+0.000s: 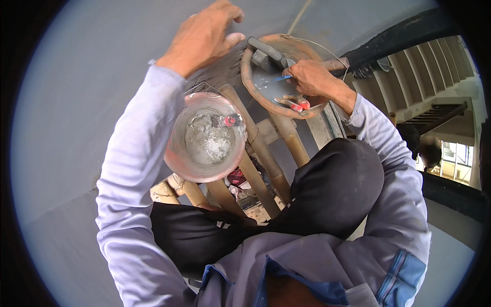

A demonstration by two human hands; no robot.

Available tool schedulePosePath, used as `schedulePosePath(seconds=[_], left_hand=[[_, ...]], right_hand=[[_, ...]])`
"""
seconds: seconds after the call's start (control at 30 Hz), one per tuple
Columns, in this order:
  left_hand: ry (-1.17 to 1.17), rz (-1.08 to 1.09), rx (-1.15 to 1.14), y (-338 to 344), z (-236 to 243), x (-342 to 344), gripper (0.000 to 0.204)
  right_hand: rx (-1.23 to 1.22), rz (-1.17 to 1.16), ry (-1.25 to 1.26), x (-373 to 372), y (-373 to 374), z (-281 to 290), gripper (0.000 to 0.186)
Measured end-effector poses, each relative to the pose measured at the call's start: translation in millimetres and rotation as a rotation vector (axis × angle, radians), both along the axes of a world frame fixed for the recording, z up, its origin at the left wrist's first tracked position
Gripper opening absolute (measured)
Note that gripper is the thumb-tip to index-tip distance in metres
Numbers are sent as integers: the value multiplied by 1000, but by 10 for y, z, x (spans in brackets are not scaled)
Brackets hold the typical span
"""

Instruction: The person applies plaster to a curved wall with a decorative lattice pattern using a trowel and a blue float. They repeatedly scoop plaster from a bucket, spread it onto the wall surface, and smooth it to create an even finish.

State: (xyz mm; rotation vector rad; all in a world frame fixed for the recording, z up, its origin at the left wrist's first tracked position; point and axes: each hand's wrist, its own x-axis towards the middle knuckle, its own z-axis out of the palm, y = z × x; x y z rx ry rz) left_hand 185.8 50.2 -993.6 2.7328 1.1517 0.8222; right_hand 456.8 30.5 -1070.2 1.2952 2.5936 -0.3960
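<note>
My left hand (204, 36) rests flat against the grey plastered wall (76, 112), fingers slightly curled, holding nothing. My right hand (313, 77) reaches into a shallow orange basin (246, 77) and grips a thin blue-handled tool (281, 79). In the basin lie two red-handled tools (295, 105) and a grey float (264, 49), with pale wet mix on its bottom. A pinkish bucket (176, 153) with grey mortar in it stands below my left forearm. A small red-handled thing (231, 121) sits at its inner edge.
Basin and bucket rest on bamboo poles (261, 158) of a scaffold, and I crouch on them with my dark-trousered knee (337, 184) raised. A concrete staircase (434, 61) runs far below on the right. A thin cord (307, 43) crosses the basin's rim.
</note>
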Motion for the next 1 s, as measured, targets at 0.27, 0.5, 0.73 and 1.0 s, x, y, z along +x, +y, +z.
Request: schedulePosePath(seconds=[0.27,0.5,0.73,1.0], left_hand=[[-247,44,-314,-131,765,-79,28],[-479,99,-173,-363,1949,-253,28],[-366,460,623,-874,4170,-725,40],[-321,719,1361,-1195,7262,-1417,42]], right_hand=[[-454,-601,486,520,56,391,34],[-527,-704,999,1122,-120,304,39],[-864,-1339,1623,1070,-306,1549,44],[-1252,-1297,1969,966,-747,2335,41]])
